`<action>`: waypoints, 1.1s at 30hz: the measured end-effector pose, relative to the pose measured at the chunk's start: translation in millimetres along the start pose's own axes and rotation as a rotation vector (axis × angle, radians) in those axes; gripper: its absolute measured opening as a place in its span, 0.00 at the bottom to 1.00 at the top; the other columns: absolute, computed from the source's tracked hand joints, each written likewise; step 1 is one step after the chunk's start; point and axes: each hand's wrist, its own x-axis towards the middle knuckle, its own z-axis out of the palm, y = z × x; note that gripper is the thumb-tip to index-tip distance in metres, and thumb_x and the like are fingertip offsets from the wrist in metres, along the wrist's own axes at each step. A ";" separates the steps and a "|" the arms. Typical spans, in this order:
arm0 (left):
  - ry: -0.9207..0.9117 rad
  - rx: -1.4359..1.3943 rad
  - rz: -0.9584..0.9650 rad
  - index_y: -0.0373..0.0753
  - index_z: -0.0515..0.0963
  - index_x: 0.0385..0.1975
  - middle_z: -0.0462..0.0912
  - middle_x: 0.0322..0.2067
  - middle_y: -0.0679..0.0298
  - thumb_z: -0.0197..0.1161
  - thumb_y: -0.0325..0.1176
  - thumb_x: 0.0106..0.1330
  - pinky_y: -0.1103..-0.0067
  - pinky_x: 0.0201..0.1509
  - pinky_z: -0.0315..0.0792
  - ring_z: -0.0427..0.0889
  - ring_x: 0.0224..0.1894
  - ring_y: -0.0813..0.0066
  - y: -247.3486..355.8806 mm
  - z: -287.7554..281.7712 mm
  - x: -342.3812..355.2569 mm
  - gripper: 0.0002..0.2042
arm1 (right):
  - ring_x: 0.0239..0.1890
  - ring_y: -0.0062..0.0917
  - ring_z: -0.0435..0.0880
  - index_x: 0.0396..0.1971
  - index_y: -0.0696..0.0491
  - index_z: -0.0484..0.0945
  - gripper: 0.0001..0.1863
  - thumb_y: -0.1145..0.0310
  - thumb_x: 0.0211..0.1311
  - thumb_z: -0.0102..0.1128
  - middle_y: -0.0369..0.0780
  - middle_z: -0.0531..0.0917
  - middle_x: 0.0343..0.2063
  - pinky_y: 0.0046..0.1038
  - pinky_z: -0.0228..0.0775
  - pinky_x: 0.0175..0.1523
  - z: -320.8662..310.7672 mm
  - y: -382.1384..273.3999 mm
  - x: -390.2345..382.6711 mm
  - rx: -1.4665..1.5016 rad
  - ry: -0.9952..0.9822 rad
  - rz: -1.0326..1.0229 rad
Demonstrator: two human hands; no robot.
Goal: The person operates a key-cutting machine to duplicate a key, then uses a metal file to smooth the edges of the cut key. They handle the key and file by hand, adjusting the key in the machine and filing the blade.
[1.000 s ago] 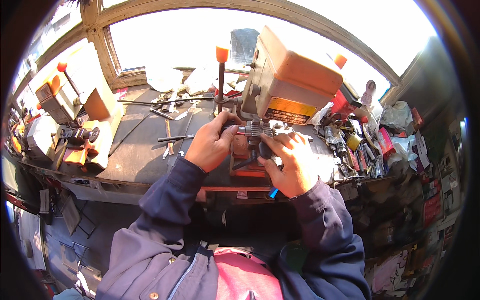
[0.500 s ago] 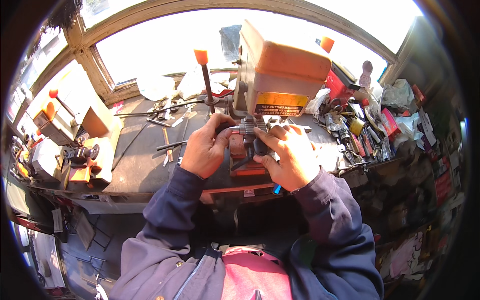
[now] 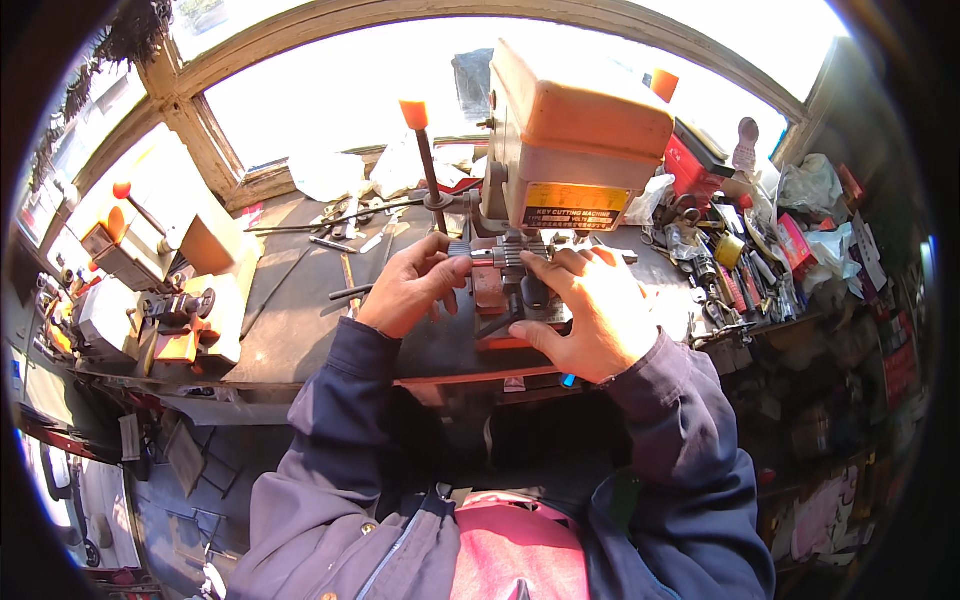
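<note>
In front of me stands a key cutting machine [image 3: 590, 130] with a cream and orange housing. My left hand [image 3: 410, 285] is curled at the left end of its carriage, thumb and forefinger at a ribbed metal knob [image 3: 459, 248]. A black-headed key [image 3: 536, 290] sits at the clamp, below its ribbed metal part [image 3: 510, 255]. My right hand [image 3: 598, 310] reaches over from the right, forefinger touching the clamp beside the key. Its thumb is stretched out below, apart from the key head. How the key blade is seated is hidden.
An upright lever with an orange knob [image 3: 414, 115] rises left of the housing. Thin rods and files [image 3: 275, 290] lie on the bench [image 3: 285, 345]. A second machine [image 3: 180, 310] stands at the left. Tools and packets [image 3: 735, 260] crowd the right side; a window frame [image 3: 225, 165] is behind.
My left fingers have loosened and shifted, uncovering the ribbed knob. My right thumb has moved off from beside the key head. The whole view has shifted slightly.
</note>
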 end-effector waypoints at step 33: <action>0.257 0.663 0.563 0.38 0.79 0.47 0.84 0.34 0.59 0.74 0.29 0.61 0.72 0.34 0.76 0.84 0.30 0.68 -1.8 8.1 -1.5 0.15 | 0.53 0.44 0.80 0.61 0.57 0.79 0.39 0.49 0.52 0.77 0.48 0.84 0.47 0.41 0.69 0.63 0.4 2.9 -0.2 0.013 0.009 -0.031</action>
